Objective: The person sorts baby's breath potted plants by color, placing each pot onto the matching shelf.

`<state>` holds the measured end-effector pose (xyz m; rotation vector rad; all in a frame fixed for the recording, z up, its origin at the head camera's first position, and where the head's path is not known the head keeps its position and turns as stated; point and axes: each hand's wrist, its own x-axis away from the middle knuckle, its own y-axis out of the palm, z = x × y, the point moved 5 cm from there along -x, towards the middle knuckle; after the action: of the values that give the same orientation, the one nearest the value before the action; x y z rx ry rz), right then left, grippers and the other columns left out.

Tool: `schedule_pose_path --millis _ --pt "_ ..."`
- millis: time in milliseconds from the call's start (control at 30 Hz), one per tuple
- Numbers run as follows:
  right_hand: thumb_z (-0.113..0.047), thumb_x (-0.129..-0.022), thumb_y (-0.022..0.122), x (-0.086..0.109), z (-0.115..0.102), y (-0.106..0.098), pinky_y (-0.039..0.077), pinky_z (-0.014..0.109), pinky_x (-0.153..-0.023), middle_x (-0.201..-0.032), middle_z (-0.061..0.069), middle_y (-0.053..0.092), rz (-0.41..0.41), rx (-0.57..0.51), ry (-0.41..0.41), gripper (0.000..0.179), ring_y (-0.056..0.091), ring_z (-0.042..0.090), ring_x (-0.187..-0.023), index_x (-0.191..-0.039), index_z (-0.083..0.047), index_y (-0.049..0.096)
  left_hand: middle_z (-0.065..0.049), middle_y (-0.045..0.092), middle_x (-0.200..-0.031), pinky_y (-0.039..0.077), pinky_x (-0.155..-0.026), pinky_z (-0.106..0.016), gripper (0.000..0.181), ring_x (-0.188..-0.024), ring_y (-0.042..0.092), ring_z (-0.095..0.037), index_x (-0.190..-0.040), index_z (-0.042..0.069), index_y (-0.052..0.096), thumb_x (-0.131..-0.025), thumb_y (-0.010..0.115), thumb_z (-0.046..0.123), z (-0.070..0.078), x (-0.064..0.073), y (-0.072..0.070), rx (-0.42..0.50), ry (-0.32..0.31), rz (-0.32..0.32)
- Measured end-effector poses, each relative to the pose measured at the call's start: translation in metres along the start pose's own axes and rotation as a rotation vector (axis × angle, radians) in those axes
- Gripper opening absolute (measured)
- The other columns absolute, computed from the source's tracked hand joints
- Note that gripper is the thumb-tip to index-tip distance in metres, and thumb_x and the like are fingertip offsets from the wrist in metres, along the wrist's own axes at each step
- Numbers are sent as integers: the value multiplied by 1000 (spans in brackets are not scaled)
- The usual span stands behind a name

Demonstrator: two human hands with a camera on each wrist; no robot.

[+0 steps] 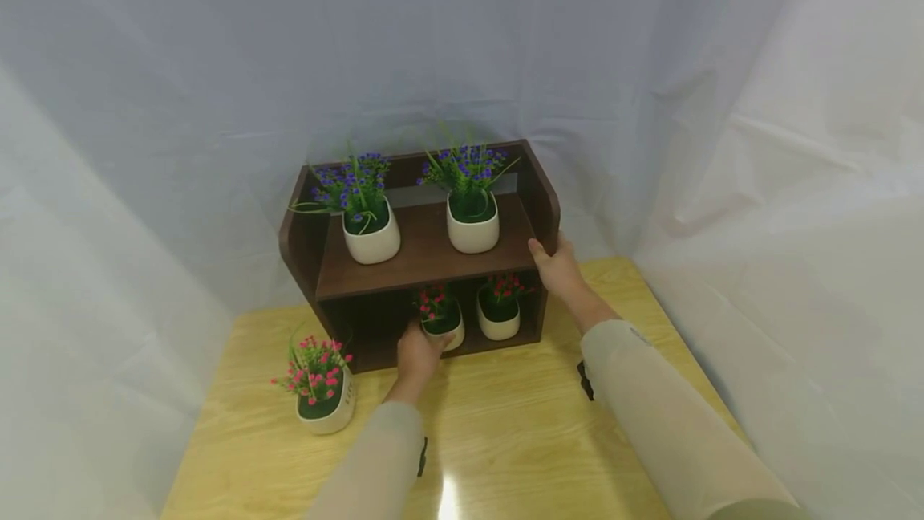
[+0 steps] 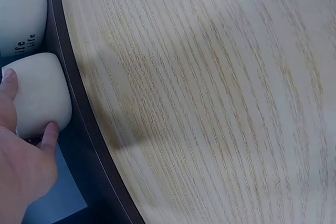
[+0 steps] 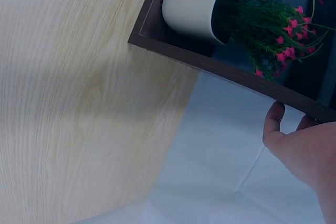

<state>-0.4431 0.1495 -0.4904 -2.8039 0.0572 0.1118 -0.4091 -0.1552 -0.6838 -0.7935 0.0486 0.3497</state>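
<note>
A dark brown two-tier shelf (image 1: 422, 241) stands on the wooden table. My left hand (image 1: 417, 353) grips a white pot (image 2: 42, 95) of red flowers on the lower tier, fingers and thumb round its sides. Just right of it sits another white pot (image 1: 500, 329) with red flowers; the two are side by side. My right hand (image 1: 561, 270) holds the shelf's right side panel, thumb at its front edge; in the right wrist view, fingers (image 3: 274, 121) touch the panel's outer face.
Two white pots with purple flowers, a left one (image 1: 373, 243) and a right one (image 1: 472, 233), stand on the upper tier. A pink-flowered pot (image 1: 328, 416) stands on the table (image 1: 520, 424) left of my left hand. White curtains (image 1: 462, 38) hang behind and beside.
</note>
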Motion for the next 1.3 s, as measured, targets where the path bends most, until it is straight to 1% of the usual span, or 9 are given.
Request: schedule_pose_path --millis 200,333,500,633,767,867,1000,1200,1300 --pt "-36 -115 53 0 1 1 34 56 -135 -161 31 41 4 2 2 58 43 47 -156 -162 -5 38 -32 74 -119 60 -99 -66 76 -115 71 -55 -130 -5 61 -81 94 43 7 6 -4 44 8 10" --pt "-32 -114 54 -1 1 1 34 55 -135 -162 31 46 12 7 -32 57 44 46 -156 -161 -2 40 -34 71 -126 57 -105 -67 77 -121 68 -55 -135 -5 58 -82 93 39 4 7 -2 90 -3 3" --pt "-30 -114 53 0 2 1 34 55 -135 -161 30 51 10 22 -50 57 45 45 -156 -160 1 40 -33 70 -128 56 -107 -65 78 -123 68 -54 -136 -4 58 -81 93 40 0 7 0 89 -19 -16" --pt "-35 -115 52 -1 4 1 34 56 -134 -162 31 47 9 26 -31 59 44 46 -156 -161 -2 39 -34 69 -126 57 -105 -67 79 -120 67 -54 -134 -7 58 -81 92 39 6 10 -5 97 -1 -4" --pt "-37 -114 53 -1 4 1 36 57 -133 -160 31 47 13 26 -14 58 46 47 -154 -160 -3 40 -36 64 -134 54 -109 -66 85 -126 63 -55 -141 -10 53 -85 89 43 9 14 -15 92 -25 -25" --pt "-36 -114 53 1 2 2 38 58 -132 -159 31 47 10 22 -5 57 47 47 -153 -159 -3 41 -40 57 -144 49 -117 -68 89 -134 57 -59 -147 -13 47 -88 86 41 21 25 -38 96 -48 -49" --pt "-36 -114 53 3 -1 4 37 58 -132 -158 32 46 6 14 -6 57 47 49 -153 -158 -2 41 -39 55 -148 46 -117 -71 84 -136 57 -57 -150 -12 45 -91 84 33 34 44 -69 84 -47 -36" --pt "-35 -114 53 4 -3 -1 36 58 -133 -157 34 45 9 21 -15 57 46 50 -153 -158 0 41 -36 57 -145 59 -106 -62 74 -126 64 -52 -151 -12 45 -96 81 23 29 80 -82 127 12 -67" --pt "-34 -114 53 4 -3 -2 36 57 -133 -157 33 49 4 9 -17 56 47 49 -153 -156 0 42 -32 59 -145 61 -103 -60 69 -123 66 -48 -150 -10 48 -97 81 21 23 101 -87 166 4 -79"
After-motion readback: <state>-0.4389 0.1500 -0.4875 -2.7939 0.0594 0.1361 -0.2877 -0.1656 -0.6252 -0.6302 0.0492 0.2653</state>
